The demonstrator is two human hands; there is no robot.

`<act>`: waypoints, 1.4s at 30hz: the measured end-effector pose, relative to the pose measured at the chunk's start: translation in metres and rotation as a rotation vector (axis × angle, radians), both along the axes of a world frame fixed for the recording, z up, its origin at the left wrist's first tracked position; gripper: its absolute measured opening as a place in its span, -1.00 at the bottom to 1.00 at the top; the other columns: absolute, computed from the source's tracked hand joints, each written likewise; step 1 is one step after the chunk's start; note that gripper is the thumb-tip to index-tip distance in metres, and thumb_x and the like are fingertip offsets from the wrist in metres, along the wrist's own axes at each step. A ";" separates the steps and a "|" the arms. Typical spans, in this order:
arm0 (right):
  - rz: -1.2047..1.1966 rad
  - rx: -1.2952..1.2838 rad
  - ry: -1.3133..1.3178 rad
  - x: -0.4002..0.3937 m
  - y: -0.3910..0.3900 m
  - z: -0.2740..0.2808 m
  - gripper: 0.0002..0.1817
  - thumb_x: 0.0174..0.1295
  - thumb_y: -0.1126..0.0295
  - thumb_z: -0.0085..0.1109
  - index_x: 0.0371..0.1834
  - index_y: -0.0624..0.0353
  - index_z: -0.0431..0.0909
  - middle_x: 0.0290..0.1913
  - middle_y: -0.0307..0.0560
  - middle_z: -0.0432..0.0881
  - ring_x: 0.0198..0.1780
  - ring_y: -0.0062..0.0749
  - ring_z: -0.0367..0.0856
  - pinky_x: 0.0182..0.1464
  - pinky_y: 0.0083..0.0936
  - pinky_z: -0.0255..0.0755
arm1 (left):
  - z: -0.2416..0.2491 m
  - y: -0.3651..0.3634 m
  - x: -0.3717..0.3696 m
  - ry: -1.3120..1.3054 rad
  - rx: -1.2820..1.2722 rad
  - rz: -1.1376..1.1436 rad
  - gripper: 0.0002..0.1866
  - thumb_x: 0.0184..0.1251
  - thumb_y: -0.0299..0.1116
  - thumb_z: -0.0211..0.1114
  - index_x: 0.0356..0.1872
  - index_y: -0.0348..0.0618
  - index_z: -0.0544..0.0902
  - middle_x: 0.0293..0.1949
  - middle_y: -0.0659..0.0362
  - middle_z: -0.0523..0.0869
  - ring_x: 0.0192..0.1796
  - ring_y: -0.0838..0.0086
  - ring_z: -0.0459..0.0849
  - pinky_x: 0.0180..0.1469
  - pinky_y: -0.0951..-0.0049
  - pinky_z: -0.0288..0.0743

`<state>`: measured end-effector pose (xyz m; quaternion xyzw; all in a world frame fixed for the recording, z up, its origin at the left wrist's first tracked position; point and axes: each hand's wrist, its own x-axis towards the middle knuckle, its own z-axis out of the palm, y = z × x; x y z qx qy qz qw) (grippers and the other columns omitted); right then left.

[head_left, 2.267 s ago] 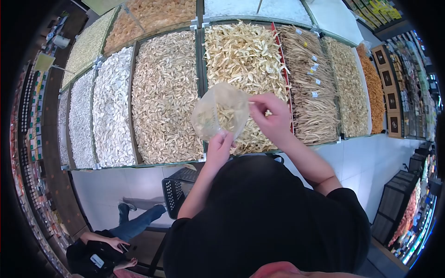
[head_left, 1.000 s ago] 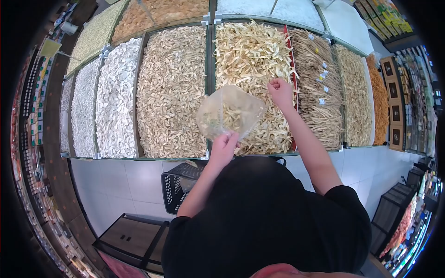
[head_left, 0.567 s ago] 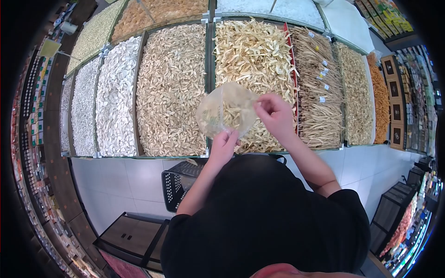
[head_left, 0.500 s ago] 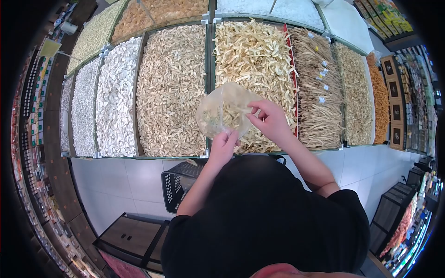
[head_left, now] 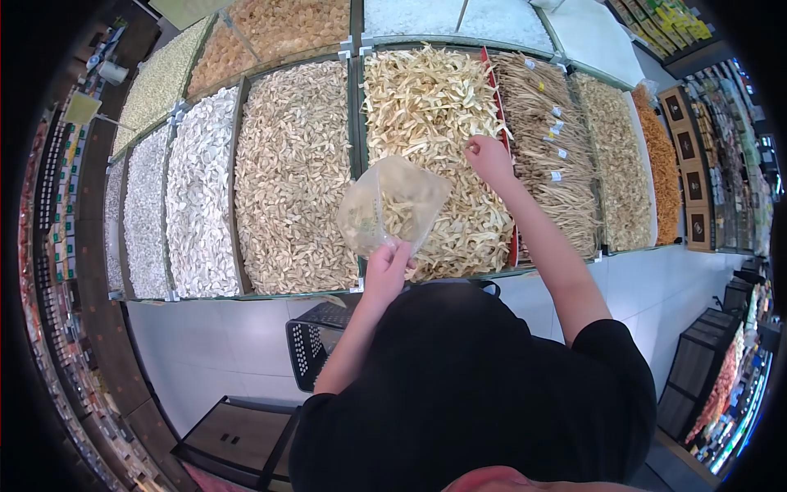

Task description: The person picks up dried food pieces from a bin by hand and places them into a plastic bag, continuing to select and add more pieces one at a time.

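While left hand (head_left: 385,266) pinches clear bag (head_left: 392,205) of strips, right hand (head_left: 489,157) seemingly closed in strip bin (head_left: 426,107).

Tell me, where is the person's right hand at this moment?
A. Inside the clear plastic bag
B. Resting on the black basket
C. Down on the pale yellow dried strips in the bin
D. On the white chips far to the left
C: the right hand is stretched out onto the pale yellow dried strips, apart from the clear plastic bag that the left hand holds up.
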<state>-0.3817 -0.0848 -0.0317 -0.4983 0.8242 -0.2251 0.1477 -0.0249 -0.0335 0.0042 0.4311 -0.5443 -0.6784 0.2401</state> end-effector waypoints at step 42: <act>0.279 -0.254 -0.428 0.130 0.104 0.130 -0.66 0.29 0.52 0.41 0.14 0.15 0.71 -0.34 -0.20 0.65 -0.44 -0.61 0.58 -0.38 -0.59 0.45 | 0.002 -0.006 0.012 -0.020 0.025 -0.042 -0.64 0.65 -0.17 0.21 -0.30 -0.25 0.71 -0.42 0.25 0.71 -0.34 0.64 0.60 -0.21 0.54 0.45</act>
